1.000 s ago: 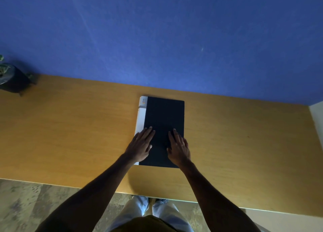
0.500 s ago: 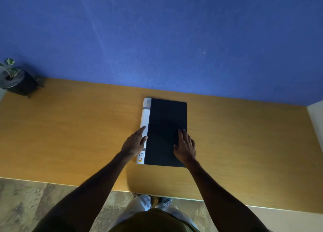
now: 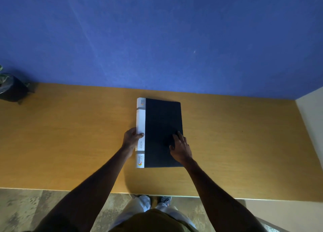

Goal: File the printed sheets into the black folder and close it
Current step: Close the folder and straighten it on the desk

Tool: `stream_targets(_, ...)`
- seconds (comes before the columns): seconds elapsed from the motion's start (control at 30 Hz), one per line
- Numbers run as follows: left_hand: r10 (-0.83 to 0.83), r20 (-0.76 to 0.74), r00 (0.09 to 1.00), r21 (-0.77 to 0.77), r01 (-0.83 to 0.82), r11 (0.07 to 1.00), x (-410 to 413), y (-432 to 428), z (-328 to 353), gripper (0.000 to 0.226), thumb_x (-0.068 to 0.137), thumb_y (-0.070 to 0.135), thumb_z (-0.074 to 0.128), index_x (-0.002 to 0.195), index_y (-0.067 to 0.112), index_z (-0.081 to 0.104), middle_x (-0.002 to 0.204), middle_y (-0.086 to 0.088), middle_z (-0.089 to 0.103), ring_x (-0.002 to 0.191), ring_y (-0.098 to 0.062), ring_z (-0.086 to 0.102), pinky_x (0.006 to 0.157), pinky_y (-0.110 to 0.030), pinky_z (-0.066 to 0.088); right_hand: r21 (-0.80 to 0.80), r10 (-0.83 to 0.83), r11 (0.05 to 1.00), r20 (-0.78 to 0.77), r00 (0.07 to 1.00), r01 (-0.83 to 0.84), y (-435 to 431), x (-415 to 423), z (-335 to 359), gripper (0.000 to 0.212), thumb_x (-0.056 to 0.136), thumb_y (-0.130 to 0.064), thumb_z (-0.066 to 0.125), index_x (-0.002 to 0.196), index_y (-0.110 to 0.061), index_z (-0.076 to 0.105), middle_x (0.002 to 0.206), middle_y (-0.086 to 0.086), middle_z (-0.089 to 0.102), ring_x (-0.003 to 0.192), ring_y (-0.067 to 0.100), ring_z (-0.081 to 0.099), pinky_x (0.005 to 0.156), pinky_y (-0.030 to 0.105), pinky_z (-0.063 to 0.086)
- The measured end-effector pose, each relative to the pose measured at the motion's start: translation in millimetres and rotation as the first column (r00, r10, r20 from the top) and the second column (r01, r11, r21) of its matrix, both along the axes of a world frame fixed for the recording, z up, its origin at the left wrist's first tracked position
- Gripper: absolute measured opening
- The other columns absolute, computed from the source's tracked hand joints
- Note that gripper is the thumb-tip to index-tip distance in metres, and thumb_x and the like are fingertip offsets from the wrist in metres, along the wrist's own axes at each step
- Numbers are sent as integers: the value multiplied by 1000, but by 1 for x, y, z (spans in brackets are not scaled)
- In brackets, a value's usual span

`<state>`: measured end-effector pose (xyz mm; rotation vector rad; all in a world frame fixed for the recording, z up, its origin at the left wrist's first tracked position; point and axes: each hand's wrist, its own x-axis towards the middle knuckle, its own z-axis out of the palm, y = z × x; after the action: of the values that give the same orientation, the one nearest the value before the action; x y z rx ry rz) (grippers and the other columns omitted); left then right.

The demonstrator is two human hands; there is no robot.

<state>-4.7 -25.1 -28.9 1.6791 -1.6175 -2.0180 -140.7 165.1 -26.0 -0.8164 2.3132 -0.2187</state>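
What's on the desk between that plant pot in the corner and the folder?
Nothing: in the head view the desk is bare wood from the plant pot across to the folder, apart from the left hand gripping the folder's white spine.

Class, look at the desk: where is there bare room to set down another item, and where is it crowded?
Bare desk runs from the black folder right to the side wall, and left to the potted plant. It is crowded at the folder, where the left hand and right hand sit.
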Motion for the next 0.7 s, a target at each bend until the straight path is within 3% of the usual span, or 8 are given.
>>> stream_targets(0.1, 20, -41, 999, 27, -19, 999, 0, 6, 1, 53, 103, 1, 66, 153, 4, 49, 146, -23, 65, 132, -48, 65, 106, -54, 56, -39, -32, 999, 18, 999, 32, 5, -2, 1, 63, 110, -22, 54, 168, -13, 32, 179, 5, 19, 165, 31, 26, 125, 50, 43)
stream_targets(0.2, 11, -60, 998, 67, -7, 998, 0, 12, 0, 53, 105, 5, 65, 153, 12, 45, 144, -24, 65, 134, -50, 64, 85, -44, 58, -144, -168, 973, 86, 982, 179, 10, -8, 1, 55, 109, -15, 56, 163, -12, 45, 172, 8, 35, 159, 30, 37, 125, 46, 43)
stream_targets(0.23, 14, -60, 998, 82, -9, 997, 0, 14, 0, 52, 105, 6, 65, 152, 14, 46, 143, -24, 66, 134, -50, 64, 84, -42, 58, -185, -242, 948, 112, 964, 260, 12, -10, 1, 53, 109, -11, 56, 160, -10, 48, 168, 9, 41, 157, 30, 41, 124, 45, 44)
stream_targets(0.33, 37, -66, 997, 130, -28, 991, 4, 17, 1, 53, 105, 5, 65, 153, 18, 47, 144, -23, 67, 134, -48, 64, 107, -56, 56, -266, -447, 835, 182, 876, 482, 16, -16, 4, 53, 107, -3, 54, 159, -8, 50, 163, 14, 47, 151, 33, 49, 121, 46, 47)
stream_targets(0.47, 45, -115, 992, 177, -25, 984, 12, 20, 6, 55, 105, 3, 65, 155, 16, 46, 145, -25, 65, 136, -49, 63, 102, -53, 56, -293, -578, 709, 281, 766, 642, 17, -21, 6, 49, 105, -2, 54, 154, -7, 55, 151, 20, 59, 137, 40, 61, 111, 51, 55)
stream_targets(0.57, 57, -138, 989, 184, -31, 983, 20, 19, 11, 57, 104, 3, 66, 156, 14, 45, 147, -27, 63, 137, -50, 61, 108, -57, 54, -306, -614, 656, 315, 724, 690, 14, -23, 8, 44, 105, -3, 54, 149, -6, 60, 142, 22, 69, 130, 41, 66, 107, 49, 58)
stream_targets(0.7, 93, -164, 982, 198, -60, 978, 37, 9, 17, 56, 104, 4, 66, 156, 15, 46, 147, -26, 63, 138, -49, 62, 102, -53, 56, -330, -628, 607, 357, 691, 723, -2, -19, 15, 41, 103, -3, 56, 142, -6, 67, 136, 18, 74, 127, 38, 68, 105, 43, 57)
